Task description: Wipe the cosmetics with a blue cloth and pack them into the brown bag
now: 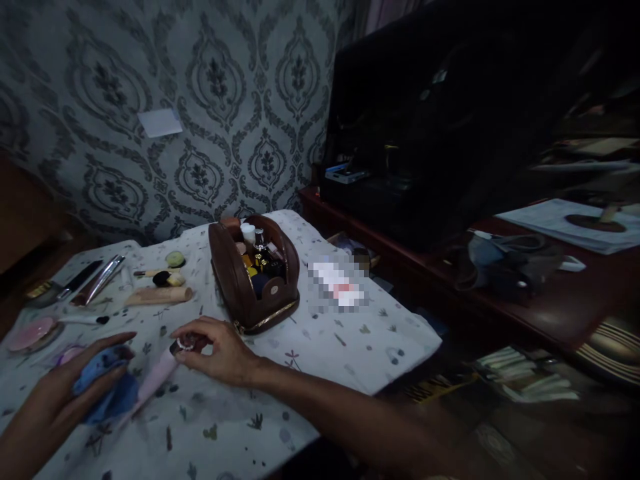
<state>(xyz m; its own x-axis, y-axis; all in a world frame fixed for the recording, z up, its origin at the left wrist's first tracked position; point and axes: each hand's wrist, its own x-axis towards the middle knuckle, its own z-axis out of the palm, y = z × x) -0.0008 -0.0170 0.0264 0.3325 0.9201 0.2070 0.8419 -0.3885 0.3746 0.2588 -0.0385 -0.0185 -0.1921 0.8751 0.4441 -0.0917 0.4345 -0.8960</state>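
In the head view my left hand (67, 390) is closed around a crumpled blue cloth (113, 398). My right hand (220, 350) pinches a pale pink squeeze tube (159, 375) by its dark cap end, and the tube slants down to the left toward the cloth. Whether the cloth touches the tube, I cannot tell. Just beyond my right hand stands a brown cosmetic bag (240, 287), unzipped, with several small bottles (260, 250) inside. A beige tube (160, 295) and makeup brushes (167, 277) lie to its left. A pink compact (35, 333) rests near my left hand.
A patterned white cloth (350, 363) covers the table. A round green-lidded pot (175, 259) and a shiny slim tube (99, 280) lie toward the back left. Right of the bag is a pixelated item (337, 283). A dark red desk (540, 307) holds papers (575, 223).
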